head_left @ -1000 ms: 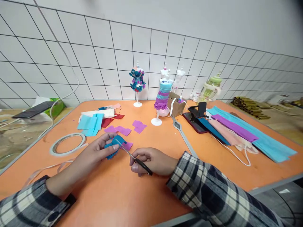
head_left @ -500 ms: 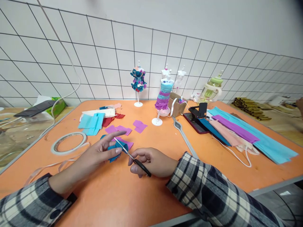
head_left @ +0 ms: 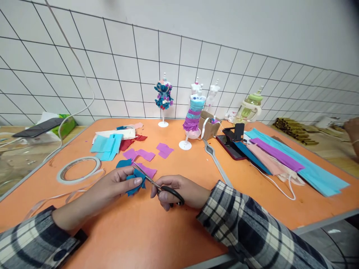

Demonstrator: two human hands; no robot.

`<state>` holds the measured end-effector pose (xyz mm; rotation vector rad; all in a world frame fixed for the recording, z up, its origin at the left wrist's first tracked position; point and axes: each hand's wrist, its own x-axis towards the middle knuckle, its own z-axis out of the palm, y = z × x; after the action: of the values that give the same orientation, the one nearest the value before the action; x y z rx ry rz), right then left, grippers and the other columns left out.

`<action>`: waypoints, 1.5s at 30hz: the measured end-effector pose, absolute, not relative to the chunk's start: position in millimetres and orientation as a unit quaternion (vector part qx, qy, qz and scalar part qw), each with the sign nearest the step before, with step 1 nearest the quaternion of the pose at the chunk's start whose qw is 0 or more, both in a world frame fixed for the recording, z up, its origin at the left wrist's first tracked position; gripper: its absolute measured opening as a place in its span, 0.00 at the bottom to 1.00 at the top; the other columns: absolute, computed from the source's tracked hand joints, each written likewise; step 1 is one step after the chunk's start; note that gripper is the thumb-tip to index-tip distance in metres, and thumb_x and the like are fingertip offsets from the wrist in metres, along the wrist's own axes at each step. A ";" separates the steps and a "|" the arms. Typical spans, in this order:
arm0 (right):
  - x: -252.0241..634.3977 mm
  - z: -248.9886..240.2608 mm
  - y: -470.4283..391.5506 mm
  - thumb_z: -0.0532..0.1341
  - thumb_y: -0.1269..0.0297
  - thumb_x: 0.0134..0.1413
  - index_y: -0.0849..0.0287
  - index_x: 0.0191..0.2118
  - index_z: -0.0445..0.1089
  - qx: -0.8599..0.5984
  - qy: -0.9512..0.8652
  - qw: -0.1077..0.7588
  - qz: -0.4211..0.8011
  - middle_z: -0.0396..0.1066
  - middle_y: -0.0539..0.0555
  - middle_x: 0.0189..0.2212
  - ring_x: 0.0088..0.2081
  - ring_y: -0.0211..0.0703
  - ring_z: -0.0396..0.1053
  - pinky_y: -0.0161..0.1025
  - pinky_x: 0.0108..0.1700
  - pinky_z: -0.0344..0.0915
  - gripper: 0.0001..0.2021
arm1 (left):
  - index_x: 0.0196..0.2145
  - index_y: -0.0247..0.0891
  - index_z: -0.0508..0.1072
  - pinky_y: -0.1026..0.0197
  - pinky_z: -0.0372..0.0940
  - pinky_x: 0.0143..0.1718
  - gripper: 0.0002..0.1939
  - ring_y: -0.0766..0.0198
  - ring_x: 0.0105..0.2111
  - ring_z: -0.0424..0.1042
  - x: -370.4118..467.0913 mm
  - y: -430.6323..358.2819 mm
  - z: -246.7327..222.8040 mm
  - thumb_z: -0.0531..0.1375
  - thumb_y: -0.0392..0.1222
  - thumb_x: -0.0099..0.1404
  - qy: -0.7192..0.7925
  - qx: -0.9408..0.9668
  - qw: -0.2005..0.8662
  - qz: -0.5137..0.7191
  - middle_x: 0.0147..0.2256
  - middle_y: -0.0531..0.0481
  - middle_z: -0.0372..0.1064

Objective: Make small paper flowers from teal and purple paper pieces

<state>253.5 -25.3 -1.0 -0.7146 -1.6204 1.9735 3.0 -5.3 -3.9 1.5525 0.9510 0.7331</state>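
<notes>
My left hand pinches a dark teal piece of crepe paper between thumb and fingers. In my right hand is a pair of scissors with black handles, its blades pointing left across the teal paper. Whether the blades are cutting into it I cannot tell. Another teal piece lies just beyond my left fingers. Purple paper pieces rest behind the scissors. Further back stands a small dress form wrapped in light blue and purple paper.
Left lies a tape roll, with light blue paper squares behind it. A teal-dressed form stands at the back. On the right are a phone, coloured paper strips and a bottle. Another person's hand shows far right.
My left index finger, stretched out before, has curled in to the teal paper. The scissors have turned slightly in my right hand, showing more of the handle loop. The view has shifted slightly.
</notes>
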 end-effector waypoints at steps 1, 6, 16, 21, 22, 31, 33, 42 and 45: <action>253.9 -1.0 -25.0 0.71 0.33 0.44 0.59 0.39 0.69 -0.260 -0.597 0.239 0.721 0.66 0.44 0.22 0.26 0.33 0.62 0.35 0.30 0.54 0.32 | 0.34 0.40 0.78 0.66 0.62 0.27 0.21 0.66 0.27 0.64 2.9 -5.2 -3.5 0.68 0.62 0.61 0.405 0.659 0.551 0.312 0.29 0.54 0.70; 253.9 -3.8 -25.1 0.70 0.35 0.47 0.59 0.41 0.68 -0.259 -0.614 0.202 0.718 0.67 0.45 0.24 0.28 0.34 0.62 0.35 0.31 0.53 0.31 | 0.29 0.39 0.76 0.66 0.59 0.24 0.22 0.67 0.23 0.62 6.2 -6.0 -2.9 0.68 0.63 0.61 0.409 0.681 0.537 0.283 0.24 0.55 0.68; 251.8 -3.9 -25.7 0.74 0.38 0.43 0.59 0.39 0.71 -0.253 -0.584 0.220 0.739 0.65 0.43 0.24 0.26 0.32 0.62 0.35 0.32 0.59 0.29 | 0.28 0.41 0.76 0.65 0.60 0.23 0.21 0.66 0.22 0.64 5.4 -7.0 1.6 0.70 0.63 0.57 0.412 0.674 0.544 0.284 0.23 0.54 0.69; 250.5 -2.6 -26.8 0.75 0.39 0.42 0.59 0.37 0.70 -0.245 -0.588 0.214 0.741 0.65 0.43 0.24 0.26 0.31 0.63 0.34 0.30 0.59 0.29 | 0.24 0.39 0.74 0.65 0.56 0.22 0.23 0.68 0.20 0.59 6.9 -6.1 2.6 0.68 0.62 0.60 0.381 0.698 0.558 0.237 0.20 0.55 0.66; 250.4 -2.3 -26.8 0.75 0.39 0.42 0.59 0.37 0.70 -0.246 -0.585 0.212 0.743 0.65 0.43 0.24 0.26 0.31 0.63 0.34 0.30 0.59 0.29 | 0.24 0.39 0.73 0.65 0.56 0.22 0.23 0.68 0.20 0.59 7.3 -6.1 3.2 0.68 0.62 0.60 0.376 0.700 0.559 0.237 0.20 0.55 0.65; 249.9 -1.6 -25.9 0.75 0.38 0.38 0.59 0.37 0.70 -0.255 -0.581 0.195 0.748 0.66 0.43 0.26 0.27 0.32 0.65 0.35 0.33 0.61 0.31 | 0.26 0.39 0.76 0.66 0.58 0.24 0.21 0.67 0.22 0.62 5.7 -5.8 5.0 0.68 0.61 0.60 0.379 0.706 0.560 0.212 0.21 0.54 0.67; 249.7 -2.5 -26.2 0.75 0.38 0.40 0.59 0.38 0.71 -0.259 -0.577 0.195 0.750 0.65 0.44 0.27 0.27 0.32 0.65 0.35 0.33 0.61 0.31 | 0.27 0.39 0.76 0.65 0.60 0.26 0.21 0.66 0.23 0.63 6.0 -5.8 4.7 0.69 0.61 0.59 0.385 0.704 0.560 0.209 0.23 0.53 0.69; 250.0 -6.0 -26.9 0.76 0.43 0.42 0.59 0.39 0.73 -0.271 -0.587 0.188 0.739 0.66 0.43 0.25 0.26 0.32 0.65 0.35 0.33 0.61 0.27 | 0.27 0.41 0.78 0.65 0.60 0.25 0.19 0.65 0.23 0.64 5.9 -6.2 7.4 0.69 0.60 0.58 0.402 0.722 0.531 0.190 0.22 0.53 0.70; 250.4 -9.5 -26.8 0.73 0.40 0.46 0.60 0.40 0.72 -0.255 -0.594 0.195 0.738 0.68 0.44 0.23 0.26 0.33 0.65 0.34 0.32 0.60 0.28 | 0.28 0.41 0.80 0.64 0.62 0.27 0.18 0.63 0.25 0.66 6.0 -5.4 6.2 0.69 0.60 0.58 0.389 0.727 0.536 0.182 0.24 0.52 0.73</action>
<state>250.4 -26.8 -9.5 -0.7151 -1.6654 2.0675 6.0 -5.4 6.2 1.7298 0.9274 0.4328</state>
